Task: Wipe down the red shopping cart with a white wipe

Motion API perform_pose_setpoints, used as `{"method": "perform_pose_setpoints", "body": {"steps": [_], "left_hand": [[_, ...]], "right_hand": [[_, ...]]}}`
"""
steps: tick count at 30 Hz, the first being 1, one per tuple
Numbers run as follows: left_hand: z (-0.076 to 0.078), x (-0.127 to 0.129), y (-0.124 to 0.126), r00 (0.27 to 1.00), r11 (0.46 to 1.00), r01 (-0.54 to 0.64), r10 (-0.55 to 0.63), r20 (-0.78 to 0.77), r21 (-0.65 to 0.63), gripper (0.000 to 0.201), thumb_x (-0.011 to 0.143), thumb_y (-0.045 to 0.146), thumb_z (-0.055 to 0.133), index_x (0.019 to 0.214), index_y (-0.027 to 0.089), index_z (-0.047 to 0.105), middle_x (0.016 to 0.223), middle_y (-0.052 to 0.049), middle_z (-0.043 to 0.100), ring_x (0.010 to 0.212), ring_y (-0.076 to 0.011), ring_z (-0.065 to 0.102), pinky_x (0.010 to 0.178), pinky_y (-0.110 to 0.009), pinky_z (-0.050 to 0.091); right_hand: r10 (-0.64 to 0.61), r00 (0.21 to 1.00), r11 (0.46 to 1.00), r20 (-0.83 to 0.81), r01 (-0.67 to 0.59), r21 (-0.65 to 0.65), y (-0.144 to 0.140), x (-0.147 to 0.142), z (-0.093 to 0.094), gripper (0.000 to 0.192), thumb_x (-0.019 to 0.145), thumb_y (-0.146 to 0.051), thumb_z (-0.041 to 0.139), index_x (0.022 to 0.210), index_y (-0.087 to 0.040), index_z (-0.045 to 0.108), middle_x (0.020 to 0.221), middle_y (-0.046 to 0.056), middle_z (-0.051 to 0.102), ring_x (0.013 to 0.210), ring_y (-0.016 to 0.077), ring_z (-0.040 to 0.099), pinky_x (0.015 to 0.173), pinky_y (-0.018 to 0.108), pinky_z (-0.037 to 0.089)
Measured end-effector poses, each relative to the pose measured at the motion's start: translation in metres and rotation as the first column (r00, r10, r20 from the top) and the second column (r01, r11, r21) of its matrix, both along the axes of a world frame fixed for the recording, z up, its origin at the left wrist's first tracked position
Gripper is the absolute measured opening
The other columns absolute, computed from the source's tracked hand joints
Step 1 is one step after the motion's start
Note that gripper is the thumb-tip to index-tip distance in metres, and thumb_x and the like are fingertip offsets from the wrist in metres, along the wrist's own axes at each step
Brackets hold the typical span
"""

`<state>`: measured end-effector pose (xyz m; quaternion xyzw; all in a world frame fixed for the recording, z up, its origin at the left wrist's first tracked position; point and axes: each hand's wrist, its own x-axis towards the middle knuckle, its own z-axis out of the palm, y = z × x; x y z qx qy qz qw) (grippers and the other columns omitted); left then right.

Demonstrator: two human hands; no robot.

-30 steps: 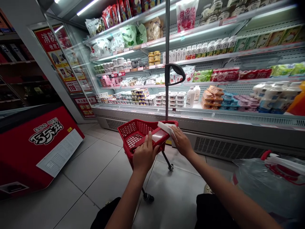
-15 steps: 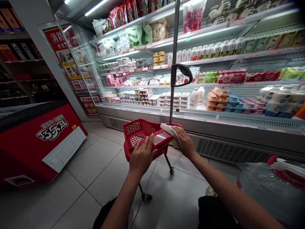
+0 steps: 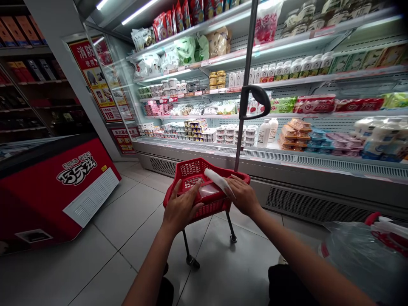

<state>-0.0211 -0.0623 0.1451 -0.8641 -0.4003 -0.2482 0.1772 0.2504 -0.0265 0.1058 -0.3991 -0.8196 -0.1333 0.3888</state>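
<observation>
A red plastic basket (image 3: 214, 208) stands on thin wheeled legs, with a metal pole (image 3: 249, 55) rising beside it. My left hand (image 3: 180, 209) rests on its near-left rim, fingers spread and stretched out, holding nothing. Pressed under the fingers of my right hand (image 3: 245, 196) is a white wipe (image 3: 219, 182), which lies across the near-right rim and sticks out toward the basket's inside. Beside the wipe, a clear label panel (image 3: 208, 191) shows on the rim. The floor of the basket is visible as an open mesh.
A black loop handle (image 3: 262, 102) is fixed to the pole. Behind stands a refrigerated shelf (image 3: 191, 146) full of packaged goods. At left is a red chest freezer (image 3: 73, 170); at lower right, a large clear plastic jug (image 3: 357, 250).
My right hand and the wipe have shifted toward the near side, and the wipe reaches further over the rim. My left hand has slid left with fingers wider. The basket has turned slightly.
</observation>
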Motion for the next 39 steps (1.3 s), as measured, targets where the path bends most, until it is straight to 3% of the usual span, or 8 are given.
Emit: {"method": "perform_pose_setpoints", "body": {"steps": [3, 7, 12, 17, 22, 25, 32, 39], "left_hand": [[0.001, 0.008, 0.002, 0.998, 0.999, -0.047, 0.047, -0.046, 0.005, 0.059, 0.107, 0.048, 0.039, 0.160, 0.024, 0.035, 0.141, -0.009, 0.066, 0.120, -0.0255, 0.069, 0.129, -0.062, 0.004], [-0.007, 0.044, 0.012, 0.993, 0.993, -0.111, 0.112, -0.039, 0.033, 0.062, 0.104, 0.059, 0.040, 0.150, 0.018, 0.052, 0.151, -0.013, 0.057, 0.141, -0.0340, 0.052, 0.127, -0.068, 0.008], [-0.019, 0.074, 0.025, 0.994, 0.994, -0.106, 0.106, 0.004, 0.012, 0.058, 0.106, 0.052, 0.040, 0.148, 0.014, 0.053, 0.152, -0.014, 0.056, 0.140, -0.0284, 0.054, 0.121, -0.048, 0.039], [-0.019, 0.065, 0.027, 0.995, 0.995, -0.095, 0.094, 0.031, 0.034, 0.058, 0.106, 0.053, 0.041, 0.147, 0.016, 0.053, 0.152, -0.013, 0.056, 0.139, -0.0278, 0.055, 0.120, -0.048, 0.040], [-0.017, 0.063, 0.023, 0.996, 0.995, -0.080, 0.078, 0.047, 0.053, 0.055, 0.106, 0.054, 0.042, 0.148, 0.020, 0.053, 0.149, -0.010, 0.060, 0.133, -0.0262, 0.060, 0.118, -0.046, 0.043], [-0.019, 0.069, 0.021, 0.996, 0.994, -0.084, 0.081, 0.046, 0.062, 0.056, 0.105, 0.054, 0.043, 0.146, 0.018, 0.054, 0.147, -0.011, 0.061, 0.131, -0.0266, 0.061, 0.116, -0.046, 0.045], [-0.023, 0.074, 0.022, 0.993, 0.991, -0.111, 0.108, 0.051, 0.071, 0.057, 0.104, 0.055, 0.044, 0.144, 0.017, 0.056, 0.143, -0.013, 0.064, 0.128, -0.0288, 0.063, 0.112, -0.047, 0.048], [-0.021, 0.059, 0.016, 0.996, 0.996, -0.053, 0.048, 0.070, 0.074, 0.053, 0.104, 0.054, 0.046, 0.145, 0.021, 0.055, 0.138, -0.010, 0.068, 0.125, -0.0275, 0.064, 0.109, -0.045, 0.050]], "right_hand": [[-0.108, 0.993, 0.985, 0.035, 0.112, -0.130, 0.004, 0.003, 0.009, 0.045, 0.109, -0.031, 0.030, 0.123, -0.016, 0.070, 0.118, 0.011, 0.077, 0.114, 0.0261, 0.071, 0.116, 0.048, 0.046], [-0.244, 0.967, 0.933, 0.071, 0.254, -0.254, 0.011, -0.013, 0.019, 0.043, 0.110, -0.033, 0.031, 0.125, -0.020, 0.069, 0.116, 0.010, 0.078, 0.115, 0.0285, 0.071, 0.105, 0.046, 0.052], [-0.179, 0.983, 0.971, 0.038, 0.182, -0.154, 0.005, -0.012, 0.010, 0.045, 0.110, -0.031, 0.028, 0.121, -0.016, 0.069, 0.114, 0.012, 0.078, 0.110, 0.0251, 0.072, 0.114, 0.045, 0.046], [-0.047, 0.996, 0.999, 0.074, 0.047, 0.005, -0.011, 0.034, -0.009, 0.037, 0.109, -0.030, 0.038, 0.131, -0.019, 0.065, 0.128, 0.010, 0.072, 0.122, 0.0247, 0.066, 0.119, 0.047, 0.042], [-0.019, 0.995, 1.000, 0.103, 0.018, 0.006, 0.002, 0.098, -0.009, 0.037, 0.109, -0.032, 0.038, 0.129, -0.021, 0.067, 0.124, 0.008, 0.074, 0.118, 0.0228, 0.068, 0.123, 0.051, 0.038], [0.009, 0.989, 1.000, 0.144, -0.006, -0.020, 0.011, 0.115, -0.003, 0.038, 0.108, -0.031, 0.037, 0.128, -0.021, 0.068, 0.124, 0.008, 0.074, 0.121, 0.0220, 0.067, 0.125, 0.052, 0.035], [-0.127, 0.984, 0.992, 0.122, 0.129, -0.012, -0.006, 0.075, 0.005, 0.039, 0.108, -0.033, 0.035, 0.107, -0.019, 0.071, 0.105, 0.011, 0.075, 0.113, 0.0259, 0.067, 0.121, 0.052, 0.041], [-0.055, 0.989, 0.997, 0.135, 0.061, -0.041, -0.014, 0.070, 0.005, 0.039, 0.109, -0.034, 0.033, 0.110, -0.023, 0.070, 0.105, 0.009, 0.075, 0.110, 0.0259, 0.067, 0.115, 0.054, 0.047]]}}
